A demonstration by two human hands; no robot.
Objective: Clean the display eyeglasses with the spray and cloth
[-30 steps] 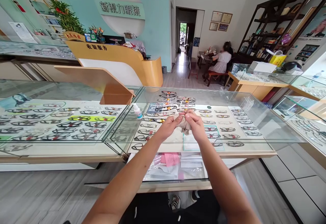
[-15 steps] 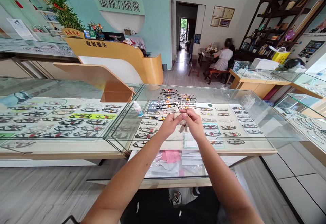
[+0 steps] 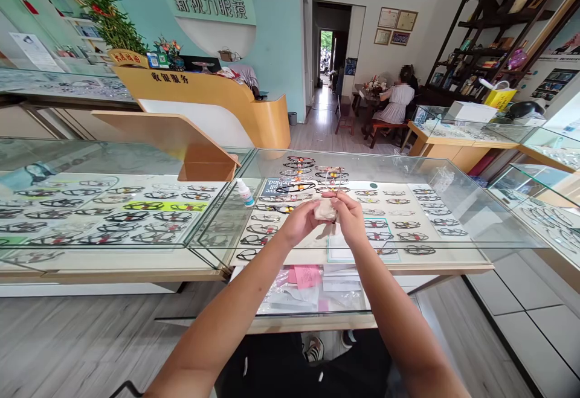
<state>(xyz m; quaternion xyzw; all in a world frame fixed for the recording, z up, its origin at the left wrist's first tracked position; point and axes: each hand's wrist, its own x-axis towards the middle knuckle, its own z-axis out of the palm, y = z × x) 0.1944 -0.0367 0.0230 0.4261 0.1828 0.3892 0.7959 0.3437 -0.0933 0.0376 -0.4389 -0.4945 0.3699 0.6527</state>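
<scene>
Cloth: one, between left hand and right hand; bottle: one.

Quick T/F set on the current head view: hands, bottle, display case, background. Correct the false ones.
1. The left hand and right hand both touch a pale cloth. True.
2. The white bottle is in the right hand. False: it stands on glass, left of both hands and apart from them.
3. Rows of eyeglass frames lie inside the glass display case in front of the wearer. True.
4. The person in the background is standing. False: they are seated on a bench.
5. Four framed certificates hang to the left of the doorway. False: they hang to its right.
</scene>
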